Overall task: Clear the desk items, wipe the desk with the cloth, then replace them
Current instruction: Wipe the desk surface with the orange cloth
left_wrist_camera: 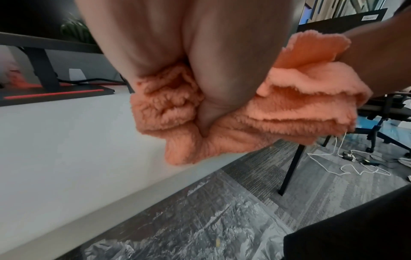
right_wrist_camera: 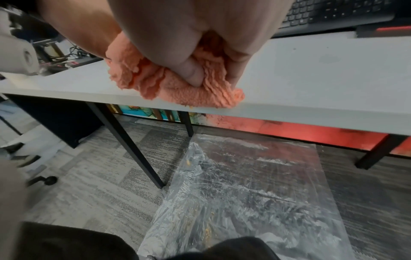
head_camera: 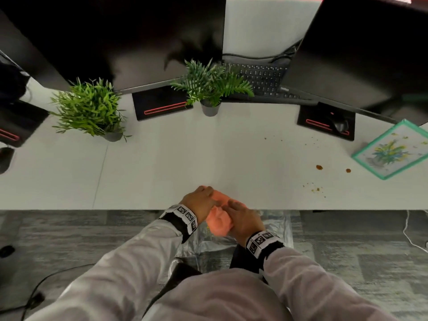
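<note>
An orange fleecy cloth (head_camera: 219, 222) is bunched at the front edge of the white desk (head_camera: 162, 163), partly hanging over it. My left hand (head_camera: 199, 202) grips the cloth (left_wrist_camera: 278, 112) from the left, thumb dug into its folds. My right hand (head_camera: 243, 218) grips the cloth (right_wrist_camera: 177, 88) from the right, fingers curled into it. Brown crumbs (head_camera: 319, 167) lie scattered on the desk to the right. Two potted green plants (head_camera: 89, 110) (head_camera: 210, 86) stand at the back. A green-framed flower picture (head_camera: 393, 149) lies at the far right.
Black monitors (head_camera: 129, 38) on red-striped bases (head_camera: 162, 105), a keyboard (head_camera: 261, 79) and a mouse (head_camera: 340, 123) line the back of the desk. A clear plastic sheet (right_wrist_camera: 244, 184) with a few crumbs covers the floor below the desk edge. Cables (left_wrist_camera: 355, 163) lie on the carpet.
</note>
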